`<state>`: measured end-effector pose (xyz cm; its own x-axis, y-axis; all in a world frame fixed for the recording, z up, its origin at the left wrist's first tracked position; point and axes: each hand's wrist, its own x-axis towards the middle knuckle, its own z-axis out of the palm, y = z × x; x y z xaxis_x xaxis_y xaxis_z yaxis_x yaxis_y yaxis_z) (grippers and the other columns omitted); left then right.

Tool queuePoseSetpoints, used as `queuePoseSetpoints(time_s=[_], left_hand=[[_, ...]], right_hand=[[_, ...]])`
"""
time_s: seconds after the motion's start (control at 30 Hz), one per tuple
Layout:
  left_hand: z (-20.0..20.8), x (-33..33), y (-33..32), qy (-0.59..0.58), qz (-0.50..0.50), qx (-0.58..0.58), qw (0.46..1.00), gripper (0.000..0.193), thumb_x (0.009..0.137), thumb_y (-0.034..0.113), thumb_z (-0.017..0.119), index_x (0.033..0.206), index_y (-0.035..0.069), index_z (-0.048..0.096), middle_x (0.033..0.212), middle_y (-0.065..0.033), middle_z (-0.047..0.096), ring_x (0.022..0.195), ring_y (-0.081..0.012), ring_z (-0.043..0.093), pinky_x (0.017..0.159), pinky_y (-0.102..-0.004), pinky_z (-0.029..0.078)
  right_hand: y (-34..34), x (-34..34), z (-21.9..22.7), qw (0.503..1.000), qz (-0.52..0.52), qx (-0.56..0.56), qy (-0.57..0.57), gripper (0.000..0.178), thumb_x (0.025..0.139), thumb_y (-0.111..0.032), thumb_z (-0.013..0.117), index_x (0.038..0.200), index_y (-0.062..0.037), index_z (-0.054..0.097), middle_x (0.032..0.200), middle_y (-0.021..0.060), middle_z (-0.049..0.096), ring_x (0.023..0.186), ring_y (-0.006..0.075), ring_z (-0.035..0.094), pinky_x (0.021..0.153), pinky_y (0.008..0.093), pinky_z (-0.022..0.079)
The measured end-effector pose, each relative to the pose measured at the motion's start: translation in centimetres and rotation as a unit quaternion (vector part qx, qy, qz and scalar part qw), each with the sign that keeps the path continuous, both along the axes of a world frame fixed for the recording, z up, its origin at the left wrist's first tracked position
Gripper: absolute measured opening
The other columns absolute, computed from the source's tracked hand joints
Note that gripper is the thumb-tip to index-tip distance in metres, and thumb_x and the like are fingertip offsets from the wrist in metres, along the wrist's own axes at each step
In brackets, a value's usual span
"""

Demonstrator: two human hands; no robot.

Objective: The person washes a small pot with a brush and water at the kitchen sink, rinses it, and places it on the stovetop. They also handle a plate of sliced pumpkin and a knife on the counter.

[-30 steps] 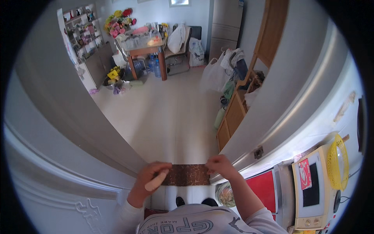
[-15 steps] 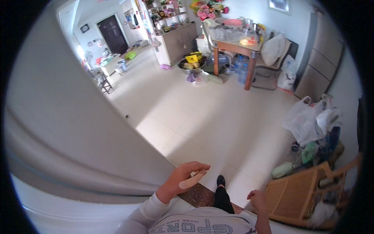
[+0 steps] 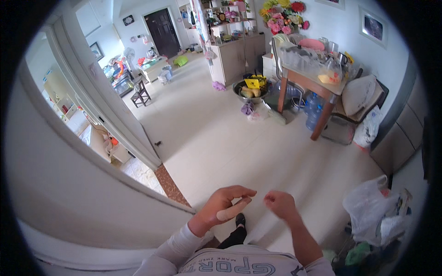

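Note:
My left hand (image 3: 223, 205) is held in front of my body, its fingers stretched forward and apart from the thumb. A pale strip, like a bandage, covers part of the thumb. Nothing shows between those fingers. Beside it, a short gap away, my right hand (image 3: 281, 205) is raised with its fingers curled in, and no object shows in it. Neither hand touches anything. Below them a black shoe (image 3: 240, 221) on my foot stands on the pale tiled floor (image 3: 207, 152).
On the left is a doorway with a white frame (image 3: 87, 99) and a brown threshold (image 3: 171, 186). Ahead are a metal basin (image 3: 240, 95), a cluttered table (image 3: 301, 82), water bottles (image 3: 314, 115) and a chair (image 3: 382, 99). White plastic bags (image 3: 368, 207) lie at the right; a small stool (image 3: 140, 94) stands farther off.
My view has swung and moved forward, bringing the left doorway into sight. My right hand has risen inward toward my left. The wooden furniture at the lower right has left view.

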<state>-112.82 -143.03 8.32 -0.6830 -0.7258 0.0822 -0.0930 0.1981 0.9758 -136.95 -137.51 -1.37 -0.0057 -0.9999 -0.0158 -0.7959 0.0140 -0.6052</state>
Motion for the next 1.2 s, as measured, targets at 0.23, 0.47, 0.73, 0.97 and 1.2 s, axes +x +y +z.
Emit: queuePoseSetpoints(time_s=[0.23, 0.47, 0.73, 0.97, 1.2], left_hand=[[-4.2, -3.2, -15.9, -0.02, 0.071, 0.002, 0.997, 0.024, 0.099, 0.009, 0.064, 0.119, 0.0, 0.073, 0.108, -0.0114, 0.075, 0.1, -0.0166, 0.07, 0.089, -0.0293, 0.055], [-1.0, -9.7, -34.5, -0.051, 0.02, -0.093, 0.994, 0.027, 0.099, 0.014, 0.063, 0.121, 0.002, 0.072, 0.111, -0.0111, 0.075, 0.096, -0.0188, 0.069, 0.083, -0.033, 0.054], [-2.2, -12.4, -51.9, -0.101, 0.041, -0.188, 0.976, 0.029, 0.093, 0.009, 0.064, 0.12, 0.002, 0.072, 0.101, -0.0143, 0.074, 0.093, -0.0275, 0.071, 0.082, -0.0356, 0.055], [1.9, -12.2, -67.3, -0.144, 0.156, -0.148, 0.966, 0.029, 0.093, 0.006, 0.064, 0.12, 0.001, 0.072, 0.103, -0.0142, 0.074, 0.094, -0.0266, 0.071, 0.082, -0.0355, 0.055], [2.5, -7.8, -80.9, -0.088, 0.283, -0.037, 0.954, 0.029, 0.093, -0.001, 0.06, 0.12, -0.002, 0.072, 0.11, -0.016, 0.073, 0.103, -0.0213, 0.07, 0.09, -0.0314, 0.055]], right_hand=[[-19.8, -5.0, -2.1, 0.854, 0.069, 0.21, -0.47, 0.013, 0.095, -0.013, 0.074, 0.088, -0.0049, 0.067, 0.078, 0.0017, 0.067, 0.076, 0.0116, 0.066, 0.076, 0.0309, 0.059], [-29.6, -18.8, -14.1, 0.976, -0.052, 0.174, -0.123, 0.037, 0.082, -0.041, 0.075, 0.09, -0.0048, 0.073, 0.086, 0.015, 0.075, 0.076, 0.0302, 0.073, 0.072, 0.0438, 0.058], [-32.5, -31.9, -24.5, 0.902, -0.296, 0.293, -0.114, 0.018, 0.085, -0.016, 0.079, 0.093, -0.0002, 0.074, 0.092, 0.0206, 0.074, 0.069, 0.0403, 0.071, 0.065, 0.0415, 0.063], [-63.4, -34.2, -28.9, 0.962, -0.175, 0.194, -0.081, 0.015, 0.072, -0.013, 0.072, 0.073, 0.0001, 0.064, 0.065, 0.0161, 0.064, 0.058, 0.0268, 0.069, 0.055, 0.0425, 0.057], [-98.8, -15.6, -3.7, 0.826, 0.187, 0.266, -0.46, 0.034, 0.099, -0.02, 0.07, 0.124, 0.0002, 0.062, 0.097, 0.0039, 0.064, 0.081, 0.0116, 0.063, 0.076, 0.0293, 0.055]])
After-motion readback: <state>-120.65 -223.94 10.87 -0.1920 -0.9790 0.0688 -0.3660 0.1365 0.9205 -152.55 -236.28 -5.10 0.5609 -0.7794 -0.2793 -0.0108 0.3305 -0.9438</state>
